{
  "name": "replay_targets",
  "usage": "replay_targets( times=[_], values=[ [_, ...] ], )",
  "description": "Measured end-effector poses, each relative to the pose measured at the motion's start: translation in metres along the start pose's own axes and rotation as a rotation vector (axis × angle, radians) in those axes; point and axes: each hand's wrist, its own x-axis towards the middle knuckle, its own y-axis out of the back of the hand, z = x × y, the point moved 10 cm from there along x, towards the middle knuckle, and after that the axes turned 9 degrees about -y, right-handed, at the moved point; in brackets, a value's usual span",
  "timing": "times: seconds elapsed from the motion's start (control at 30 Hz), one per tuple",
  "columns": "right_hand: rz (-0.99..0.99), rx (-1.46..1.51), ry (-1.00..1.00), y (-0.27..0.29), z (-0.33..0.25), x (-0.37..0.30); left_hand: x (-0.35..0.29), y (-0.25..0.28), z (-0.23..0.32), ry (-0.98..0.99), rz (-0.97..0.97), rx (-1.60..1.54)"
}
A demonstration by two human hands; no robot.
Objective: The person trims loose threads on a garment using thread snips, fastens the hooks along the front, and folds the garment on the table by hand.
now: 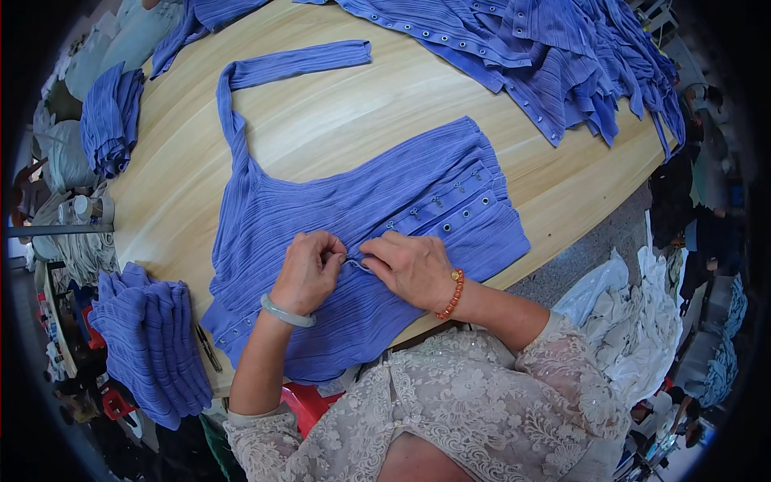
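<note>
A periwinkle-blue ribbed knit top (293,205) lies spread on the wooden table, its long strap reaching toward the far side. A placket with metal hooks (438,201) and a row of eyelets (467,214) crosses it diagonally. At the placket's near end, my left hand (305,271), a pale bangle on its wrist, pinches the fabric edge. Close beside it, my right hand (414,269), with an orange bead bracelet, also has its thumb and forefinger closed on that edge. A small light loop shows between the fingertips; whether it is thread or a hook I cannot tell.
Folded blue tops (152,345) are stacked at the table's near left, beside dark thread snips (208,349). Another blue bundle (112,120) sits at the far left edge. A heap of blue tops with eyelets (546,64) covers the far right. White cloth (634,321) lies below the table's right side.
</note>
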Motion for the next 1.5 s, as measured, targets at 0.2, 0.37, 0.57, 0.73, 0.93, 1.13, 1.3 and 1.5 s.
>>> replay_targets(
  times=[0.2,0.37,0.57,0.73,0.93,1.13,1.3,1.5],
  values=[
    [-0.077,-0.053,0.045,-0.017,0.002,0.007,0.000,-0.001,0.000,-0.022,0.008,0.012],
    [-0.094,-0.106,0.169,-0.022,-0.007,0.008,0.000,-0.001,-0.003,0.018,0.026,-0.023],
    [-0.102,0.040,0.053,-0.007,0.005,0.011,-0.001,-0.001,-0.003,0.000,0.039,-0.008],
    [-0.096,0.074,0.054,-0.004,0.002,0.013,-0.004,0.000,-0.003,-0.006,0.048,-0.026],
    [-0.095,0.146,0.079,-0.002,-0.009,0.018,-0.041,0.041,0.034,-0.168,0.339,0.228],
    [-0.080,0.207,0.044,0.009,-0.006,0.023,-0.148,0.107,-0.010,0.041,0.723,0.425],
    [-0.147,0.222,0.019,0.000,-0.015,0.029,-0.263,0.128,-0.084,0.426,0.839,0.708],
    [-0.110,0.262,0.041,0.000,-0.013,0.026,-0.305,0.115,-0.128,0.608,0.876,0.786]
  ],
)
